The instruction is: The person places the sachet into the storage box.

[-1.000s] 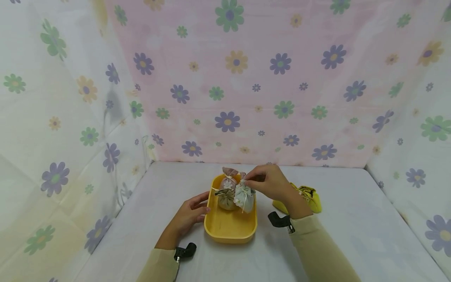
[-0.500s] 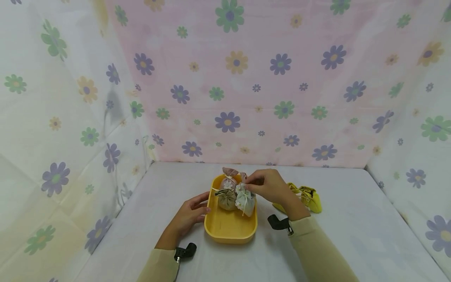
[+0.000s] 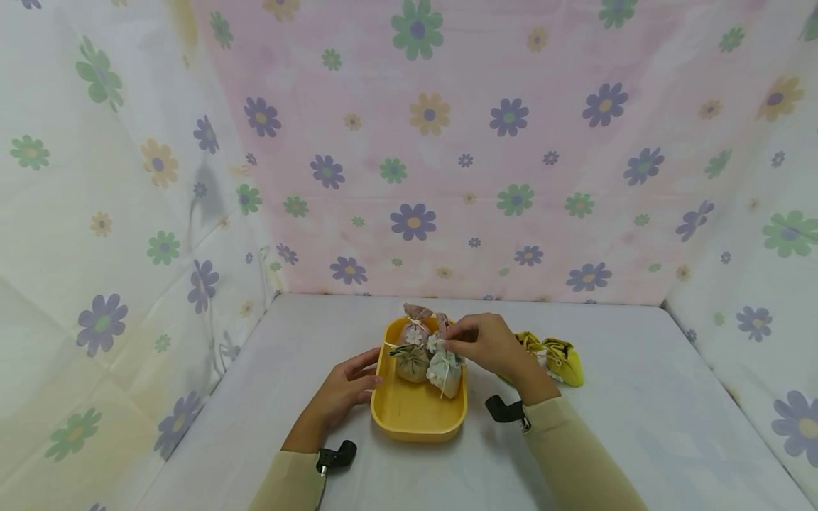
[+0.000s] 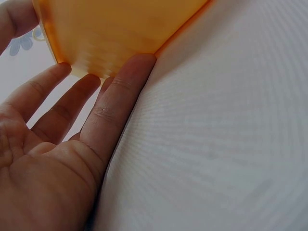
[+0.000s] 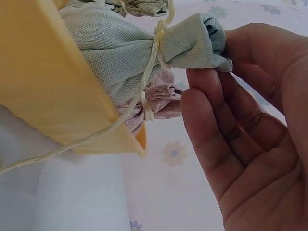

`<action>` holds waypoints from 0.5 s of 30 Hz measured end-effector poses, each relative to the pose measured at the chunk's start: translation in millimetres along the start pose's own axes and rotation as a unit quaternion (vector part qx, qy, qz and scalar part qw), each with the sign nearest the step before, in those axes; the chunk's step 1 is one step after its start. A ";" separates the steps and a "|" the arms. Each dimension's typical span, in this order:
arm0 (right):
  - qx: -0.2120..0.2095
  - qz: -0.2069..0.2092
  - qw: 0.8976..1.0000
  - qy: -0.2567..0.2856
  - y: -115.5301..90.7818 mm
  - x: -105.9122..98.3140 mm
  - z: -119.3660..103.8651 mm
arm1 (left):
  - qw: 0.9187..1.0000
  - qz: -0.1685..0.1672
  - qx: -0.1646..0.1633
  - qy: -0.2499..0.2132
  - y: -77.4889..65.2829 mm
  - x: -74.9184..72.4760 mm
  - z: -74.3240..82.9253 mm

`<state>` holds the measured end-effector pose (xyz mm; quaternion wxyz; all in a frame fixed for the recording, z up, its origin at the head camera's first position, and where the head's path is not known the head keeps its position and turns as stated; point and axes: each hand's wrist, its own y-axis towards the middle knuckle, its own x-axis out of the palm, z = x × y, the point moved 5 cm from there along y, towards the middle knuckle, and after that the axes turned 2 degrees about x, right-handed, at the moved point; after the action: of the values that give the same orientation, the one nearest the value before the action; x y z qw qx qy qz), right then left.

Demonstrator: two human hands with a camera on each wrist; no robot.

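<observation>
My right hand pinches the gathered neck of a pale blue-green drawstring pouch, which sits inside the yellow plastic tray along its right wall. In the right wrist view, thumb and fingertips hold the cloth above a cream cord. My left hand touches the tray's left side with its fingers extended; the left wrist view has the fingertips against the tray wall. Beside the pale pouch are an olive pouch and a pinkish pouch. Another pinkish top shows behind, its body hidden.
Yellow cloth pouches lie on the white table to the right, partly behind my right wrist. Flower-patterned cloth walls enclose the table at the back and sides. A cord hangs over the tray's outer wall in the right wrist view.
My right hand has come slightly down and towards me with the pale pouch, which now sits lower in the tray. The left hand and tray have stayed still.
</observation>
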<state>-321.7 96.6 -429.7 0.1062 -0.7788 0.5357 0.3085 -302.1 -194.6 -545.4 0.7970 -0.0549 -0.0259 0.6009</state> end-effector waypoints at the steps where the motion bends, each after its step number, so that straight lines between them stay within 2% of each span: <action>1: 0.004 -0.001 1.000 0.000 0.1 0.5 1.0 | 1.000 0.001 0.001 0.000 -0.1 0.0 0.2; 8: 0.028 -0.002 1.000 0.002 -0.7 4.4 7.6 | 1.000 0.000 0.003 -0.003 0.1 0.3 1.2; 15: 0.021 0.000 1.000 -0.001 -2.7 4.2 8.9 | 1.000 0.000 0.001 -0.002 0.6 0.2 0.6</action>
<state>-321.5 98.8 -439.7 0.1225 -0.7760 0.5422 0.2981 -302.7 -194.2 -544.9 0.7971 -0.0534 -0.0270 0.6008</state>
